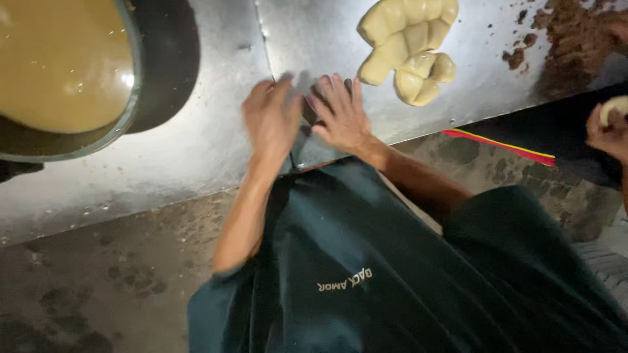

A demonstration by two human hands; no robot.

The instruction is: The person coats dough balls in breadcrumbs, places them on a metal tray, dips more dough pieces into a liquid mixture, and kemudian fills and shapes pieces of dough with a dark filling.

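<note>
Both of the person's hands lie on the dull grey sheet-metal bench (196, 150), close to its near edge and just beside the seam where two metal sheets meet. The left hand (271, 117) is blurred; its fingers point toward the far edge and seem held loosely together, palm down, though the blur makes it impossible to tell whether anything lies under it. The right hand (341, 116) sits just beside it, almost touching, with its fingers spread and flat on the metal; a small dark patch shows between the two hands, and what it is cannot be made out. Neither hand visibly pinches or grasps anything. The nearest thing to them is a cluster of pale yellow, smooth dough pieces (411, 49), pressed against one another, lying beyond the right hand toward the far edge. Further right, near the far right corner, a spread of crumbly dark brown filling (569, 46) covers the metal. At the far left corner stands a large round metal bowl (134, 98) holding an opaque tan-yellow liquid (59, 62). At the right edge of the view, another person's hand (608, 127) holds a pale dough piece (615, 108). Below the bench edge hangs a red and yellow striped strip (500, 145), above a stained concrete floor (98, 294).
</note>
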